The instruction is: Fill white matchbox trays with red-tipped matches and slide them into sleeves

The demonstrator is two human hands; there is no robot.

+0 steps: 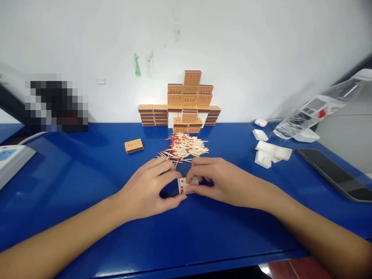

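Note:
Near the middle of the table, a small white matchbox tray (179, 188) lies with a few red-headed matches (182, 187) in it. My left hand (151, 190) grips the tray's left end between thumb and index finger. From the right, my right hand (213, 180) reaches over the tray, its thumb and fingers pinched on matches there; the fingers cover much of the tray. Just beyond both hands is a loose heap of matches (187, 146), most of the heads turned left. A closed orange matchbox (134, 145) rests left of the heap.
Against the wall stands a stepped stack of matchboxes (190, 100). White empty trays (273, 151), an earbud case (260, 122), a tilted plastic bottle (314, 106) and a dark phone (334, 172) are on the right. A white device (17, 161) sits at the left edge of the blue table (139, 244).

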